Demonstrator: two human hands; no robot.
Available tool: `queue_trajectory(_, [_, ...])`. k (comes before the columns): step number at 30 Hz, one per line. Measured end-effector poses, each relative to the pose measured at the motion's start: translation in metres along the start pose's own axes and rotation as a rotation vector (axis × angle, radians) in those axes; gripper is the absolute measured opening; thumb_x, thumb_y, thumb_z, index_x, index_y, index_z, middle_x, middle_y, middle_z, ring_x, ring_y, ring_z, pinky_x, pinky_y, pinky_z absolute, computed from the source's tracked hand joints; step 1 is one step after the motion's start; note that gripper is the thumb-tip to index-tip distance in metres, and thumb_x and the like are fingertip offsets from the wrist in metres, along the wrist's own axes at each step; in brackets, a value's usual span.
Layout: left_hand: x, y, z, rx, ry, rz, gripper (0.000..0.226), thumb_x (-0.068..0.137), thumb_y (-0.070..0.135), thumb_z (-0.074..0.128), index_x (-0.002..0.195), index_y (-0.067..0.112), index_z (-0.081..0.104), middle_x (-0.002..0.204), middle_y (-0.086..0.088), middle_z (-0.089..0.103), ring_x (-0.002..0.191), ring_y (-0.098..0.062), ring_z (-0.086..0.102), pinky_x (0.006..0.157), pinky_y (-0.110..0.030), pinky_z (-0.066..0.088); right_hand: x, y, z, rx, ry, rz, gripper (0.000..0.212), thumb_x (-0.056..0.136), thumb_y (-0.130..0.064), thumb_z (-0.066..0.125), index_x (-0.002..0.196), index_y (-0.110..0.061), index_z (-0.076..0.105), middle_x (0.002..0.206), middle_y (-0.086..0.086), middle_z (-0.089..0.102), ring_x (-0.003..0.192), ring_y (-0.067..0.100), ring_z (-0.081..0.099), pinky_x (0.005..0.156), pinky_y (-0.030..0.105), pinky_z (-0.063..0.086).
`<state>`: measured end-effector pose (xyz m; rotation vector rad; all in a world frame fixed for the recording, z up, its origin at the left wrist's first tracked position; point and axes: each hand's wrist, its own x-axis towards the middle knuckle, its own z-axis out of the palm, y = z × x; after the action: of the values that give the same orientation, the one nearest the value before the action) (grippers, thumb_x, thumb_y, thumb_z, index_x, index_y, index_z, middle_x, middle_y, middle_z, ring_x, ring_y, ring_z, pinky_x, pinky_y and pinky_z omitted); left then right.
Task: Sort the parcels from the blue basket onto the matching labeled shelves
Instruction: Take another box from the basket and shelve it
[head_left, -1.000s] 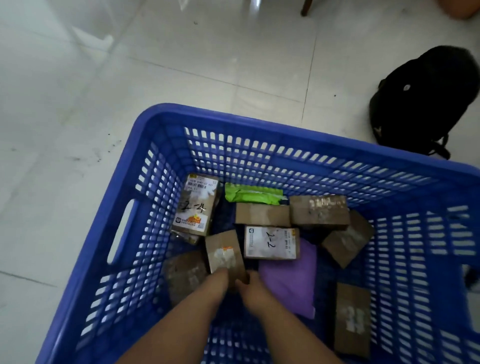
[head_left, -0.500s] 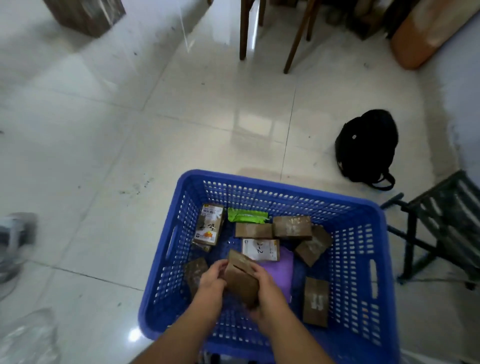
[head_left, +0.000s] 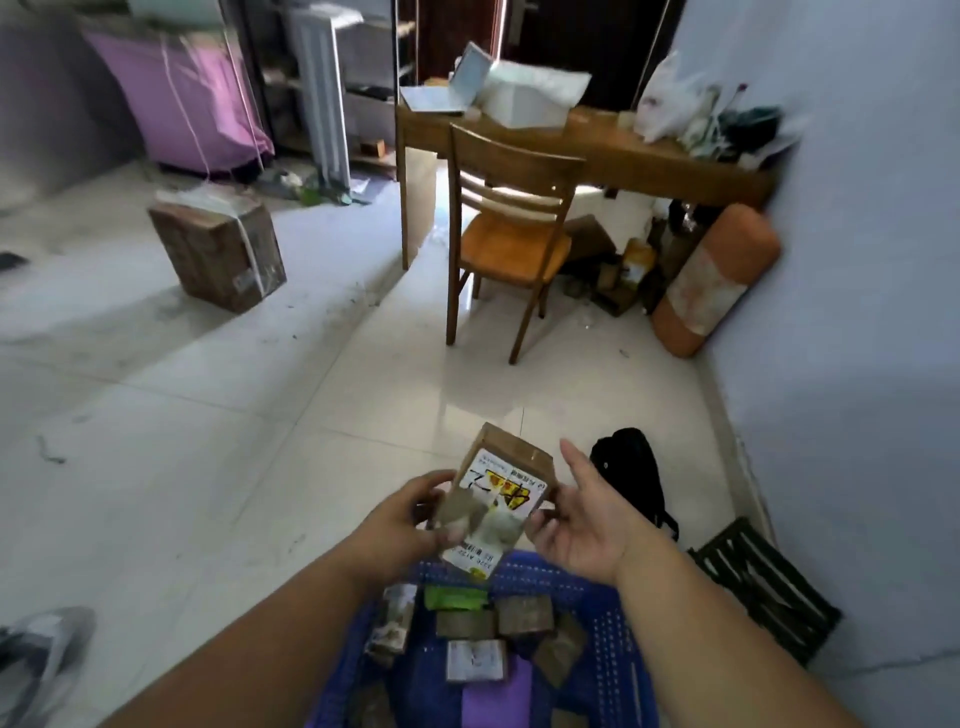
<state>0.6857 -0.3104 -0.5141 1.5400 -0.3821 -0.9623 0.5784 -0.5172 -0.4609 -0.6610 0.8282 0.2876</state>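
Note:
A small brown cardboard parcel (head_left: 498, 488) with a white printed label facing me is held up above the blue basket (head_left: 613, 613). My left hand (head_left: 410, 519) grips its left side with curled fingers. My right hand (head_left: 587, 519) cups the parcel's right edge, palm up, fingers partly spread. Below, the basket holds several parcels: brown boxes (head_left: 524, 616), a green packet (head_left: 451, 597), a white-labelled box (head_left: 475, 660) and a purple bag (head_left: 493, 696). No labelled shelf is clearly readable in view.
A black backpack (head_left: 634, 467) lies on the tiled floor right of the hands. A dark crate (head_left: 769, 587) sits by the right wall. Ahead stand a wooden chair (head_left: 511, 239), a cluttered desk (head_left: 597, 145) and a large cardboard box (head_left: 218, 254).
Both hands lifted the brown parcel out of the basket and turned its label toward me. The head tilted up, so the room ahead came into view.

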Motion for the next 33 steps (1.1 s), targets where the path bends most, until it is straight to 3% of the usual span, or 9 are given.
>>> queue_trajectory(4, [-0.024, 0.074, 0.01, -0.141, 0.04, 0.085, 0.059, 0.08, 0.013, 0.076, 0.132, 0.03, 0.057, 0.122, -0.01, 0.064, 0.105, -0.032, 0.069, 0.088, -0.052, 0.056, -0.054, -0.024, 0.04, -0.122, -0.03, -0.306, 0.048, 0.079, -0.039, 0.069, 0.12, -0.014, 0.064, 0.094, 0.005, 0.066, 0.062, 0.01, 0.049, 0.053, 0.02, 0.042])
queue_trajectory(6, [-0.038, 0.109, 0.011, -0.18, 0.018, 0.094, 0.053, 0.083, 0.016, 0.072, 0.132, 0.029, 0.057, 0.118, -0.011, 0.068, 0.101, -0.034, 0.07, 0.088, -0.05, 0.056, -0.078, -0.032, 0.056, -0.336, 0.039, -0.452, 0.041, 0.085, -0.042, 0.066, 0.121, -0.02, 0.062, 0.104, -0.001, 0.064, 0.074, 0.013, 0.052, 0.064, 0.025, 0.04])
queue_trajectory(10, [-0.054, 0.175, 0.001, 0.061, -0.059, 0.093, 0.051, 0.086, 0.017, 0.07, 0.132, 0.03, 0.056, 0.119, -0.009, 0.066, 0.098, -0.028, 0.071, 0.084, -0.041, 0.059, -0.121, -0.056, 0.073, -0.609, 0.184, -0.752, 0.073, 0.078, -0.055, 0.071, 0.139, -0.035, 0.038, 0.129, -0.012, 0.053, 0.107, 0.005, 0.058, 0.09, 0.03, 0.047])
queue_trajectory(12, [-0.06, 0.212, -0.003, 0.24, -0.106, 0.105, 0.046, 0.084, 0.019, 0.072, 0.127, 0.029, 0.059, 0.116, -0.006, 0.066, 0.096, -0.023, 0.072, 0.081, -0.033, 0.06, -0.142, -0.07, 0.078, -0.749, 0.15, -0.779, 0.085, 0.069, -0.06, 0.076, 0.141, -0.043, 0.034, 0.132, -0.014, 0.052, 0.109, 0.007, 0.062, 0.089, 0.03, 0.053])
queue_trajectory(16, [-0.073, 0.277, 0.001, 0.376, -0.105, 0.157, 0.051, 0.078, 0.025, 0.079, 0.125, 0.029, 0.059, 0.119, -0.004, 0.062, 0.095, -0.021, 0.07, 0.076, -0.03, 0.06, -0.179, -0.082, 0.09, -1.07, 0.133, -0.682, 0.073, 0.068, -0.057, 0.078, 0.133, -0.049, 0.046, 0.12, -0.01, 0.061, 0.105, 0.01, 0.066, 0.097, 0.038, 0.053])
queue_trajectory(21, [-0.087, 0.331, 0.012, 0.357, 0.073, 0.283, 0.057, 0.08, 0.041, 0.075, 0.132, 0.033, 0.053, 0.121, 0.007, 0.057, 0.104, -0.02, 0.064, 0.08, -0.033, 0.058, -0.208, -0.08, 0.107, -0.928, -0.019, -0.634, 0.057, 0.085, -0.036, 0.073, 0.134, -0.049, 0.047, 0.115, 0.004, 0.07, 0.105, 0.021, 0.069, 0.095, 0.042, 0.055])
queue_trajectory(26, [-0.108, 0.348, 0.028, 0.052, 0.133, 0.317, 0.028, 0.093, 0.052, 0.053, 0.116, 0.038, 0.052, 0.116, 0.011, 0.055, 0.123, -0.025, 0.051, 0.102, -0.047, 0.043, -0.225, -0.081, 0.121, -0.457, -0.005, -0.847, 0.035, 0.094, -0.026, 0.062, 0.127, -0.037, 0.055, 0.109, 0.003, 0.074, 0.103, 0.018, 0.07, 0.093, 0.036, 0.054])
queue_trajectory(30, [-0.118, 0.339, 0.055, -0.001, -0.002, 0.371, 0.038, 0.099, 0.039, 0.05, 0.136, 0.041, 0.048, 0.116, 0.01, 0.069, 0.119, -0.022, 0.059, 0.104, -0.047, 0.046, -0.231, -0.076, 0.135, -0.246, 0.003, -0.996, 0.04, 0.09, -0.029, 0.065, 0.129, -0.031, 0.058, 0.115, 0.002, 0.072, 0.11, 0.02, 0.067, 0.101, 0.042, 0.05])
queue_trajectory(33, [-0.121, 0.333, 0.078, -0.021, -0.013, 0.426, 0.044, 0.099, 0.028, 0.052, 0.135, 0.05, 0.043, 0.114, 0.01, 0.071, 0.113, -0.019, 0.063, 0.101, -0.047, 0.048, -0.235, -0.071, 0.146, -0.141, 0.032, -1.069, 0.034, 0.089, -0.029, 0.065, 0.123, -0.028, 0.063, 0.113, 0.003, 0.072, 0.108, 0.021, 0.068, 0.094, 0.039, 0.054])
